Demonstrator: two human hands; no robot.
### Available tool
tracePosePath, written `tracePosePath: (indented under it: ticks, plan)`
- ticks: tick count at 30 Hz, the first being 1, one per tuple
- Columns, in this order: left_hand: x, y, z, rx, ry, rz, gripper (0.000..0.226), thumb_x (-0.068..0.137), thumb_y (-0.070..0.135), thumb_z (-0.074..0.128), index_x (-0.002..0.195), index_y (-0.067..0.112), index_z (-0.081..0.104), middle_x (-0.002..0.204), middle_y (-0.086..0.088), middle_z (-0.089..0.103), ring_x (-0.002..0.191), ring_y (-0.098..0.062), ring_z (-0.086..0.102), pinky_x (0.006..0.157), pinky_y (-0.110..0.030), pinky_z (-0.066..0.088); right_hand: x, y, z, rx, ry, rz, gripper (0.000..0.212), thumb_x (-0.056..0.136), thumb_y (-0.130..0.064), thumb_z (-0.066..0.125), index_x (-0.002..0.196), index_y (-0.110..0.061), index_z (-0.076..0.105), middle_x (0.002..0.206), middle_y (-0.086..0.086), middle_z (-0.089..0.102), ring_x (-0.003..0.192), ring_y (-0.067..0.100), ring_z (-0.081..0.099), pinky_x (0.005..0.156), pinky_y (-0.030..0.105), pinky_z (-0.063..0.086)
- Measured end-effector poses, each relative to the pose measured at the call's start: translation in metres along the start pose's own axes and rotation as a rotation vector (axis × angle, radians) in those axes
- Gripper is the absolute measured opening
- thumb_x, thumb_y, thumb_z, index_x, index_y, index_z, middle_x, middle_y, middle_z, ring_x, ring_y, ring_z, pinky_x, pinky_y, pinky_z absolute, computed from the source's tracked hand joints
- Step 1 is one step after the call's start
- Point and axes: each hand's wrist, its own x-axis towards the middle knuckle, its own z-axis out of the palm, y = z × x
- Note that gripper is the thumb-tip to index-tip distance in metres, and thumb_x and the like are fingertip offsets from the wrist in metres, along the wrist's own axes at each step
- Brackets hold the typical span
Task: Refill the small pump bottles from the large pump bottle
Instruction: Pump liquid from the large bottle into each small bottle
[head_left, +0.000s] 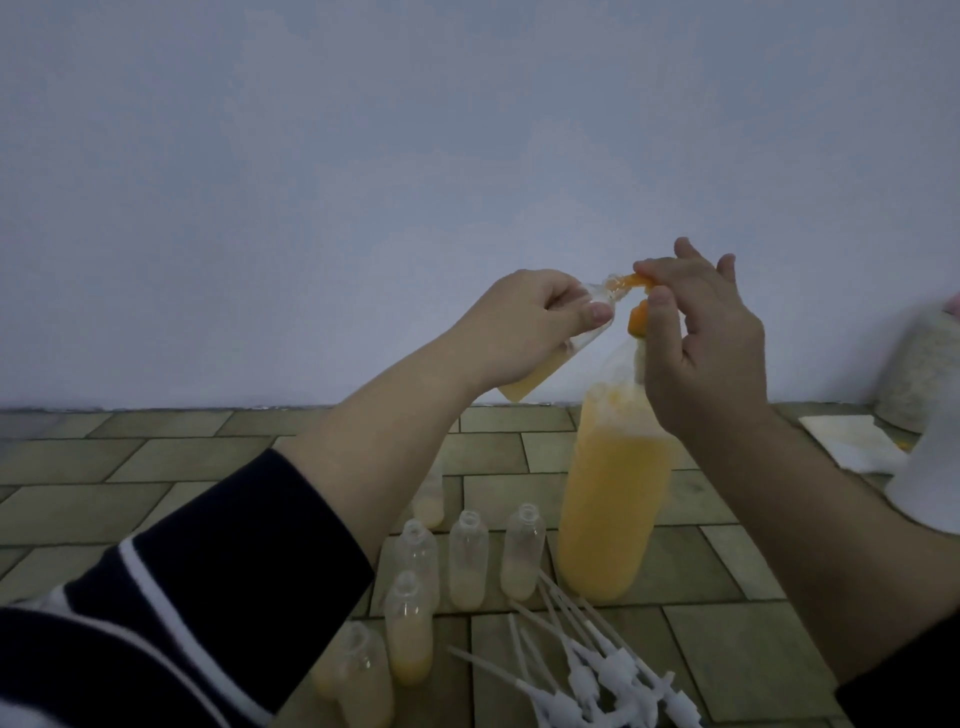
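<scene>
Left hand (524, 322) grips tilted small bottle (540, 374) at pump nozzle (636, 283); right hand (696, 332) pinches nozzle. Bottle looks light, thin-walled, probably slippery: hold mid-body.

Below the right hand (696, 332), the large pump bottle (610, 499) is orange with an orange pump; beneath the left hand (524, 322), a navy sleeve (218, 582) bears white stripes.
</scene>
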Motion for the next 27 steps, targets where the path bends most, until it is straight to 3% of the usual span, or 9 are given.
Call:
tracePosePath:
  ticks: [5, 9, 14, 21, 27]
  plan:
    - [-0.002, 0.003, -0.004, 0.026, 0.028, -0.017, 0.035, 0.088, 0.040, 0.060, 0.107, 0.011, 0.062, 0.104, -0.007, 0.066, 0.093, -0.026, 0.063, 0.082, -0.040, 0.051, 0.000, -0.005, -0.003, -0.079, -0.057, -0.016, 0.045, 0.095, -0.031, 0.025, 0.124, -0.011, 0.054, 0.131, 0.006, 0.054, 0.136, 0.014, 0.031, 0.115, 0.017, 0.002]
    - [-0.004, -0.003, -0.010, -0.077, 0.074, -0.066, 0.031, 0.083, 0.038, 0.067, 0.106, 0.018, 0.060, 0.104, 0.001, 0.061, 0.089, -0.015, 0.059, 0.072, -0.026, 0.047, 0.010, -0.007, -0.011, -0.058, -0.056, -0.040, 0.044, 0.097, -0.026, 0.025, 0.121, -0.009, 0.057, 0.129, 0.006, 0.056, 0.135, 0.010, 0.029, 0.113, 0.014, 0.001]
    - [-0.027, -0.026, -0.034, -0.135, 0.141, -0.109, 0.030, 0.080, 0.037, 0.071, 0.104, 0.023, 0.058, 0.109, 0.001, 0.064, 0.095, -0.016, 0.065, 0.090, -0.037, 0.052, 0.017, -0.005, -0.019, -0.106, -0.160, -0.096, 0.045, 0.098, -0.025, 0.024, 0.124, -0.007, 0.056, 0.130, 0.008, 0.055, 0.138, 0.019, 0.030, 0.110, 0.008, -0.004]
    - [-0.094, -0.082, -0.077, -0.019, 0.150, -0.264, 0.043, 0.076, 0.040, 0.072, 0.112, 0.020, 0.060, 0.110, 0.008, 0.066, 0.097, -0.012, 0.066, 0.092, -0.039, 0.052, 0.016, -0.008, -0.020, -0.090, -0.176, -0.067, 0.043, 0.100, -0.024, 0.024, 0.123, -0.009, 0.057, 0.131, 0.006, 0.054, 0.139, 0.017, 0.029, 0.108, 0.009, -0.004]
    - [-0.132, -0.124, -0.066, 0.047, 0.100, -0.412, 0.030, 0.077, 0.024, 0.075, 0.103, 0.020, 0.062, 0.098, 0.003, 0.068, 0.094, -0.014, 0.064, 0.082, -0.027, 0.051, 0.015, -0.010, -0.013, -0.043, -0.143, -0.027, 0.040, 0.098, -0.023, 0.029, 0.121, -0.009, 0.058, 0.129, 0.006, 0.056, 0.138, 0.019, 0.031, 0.106, 0.005, -0.005]
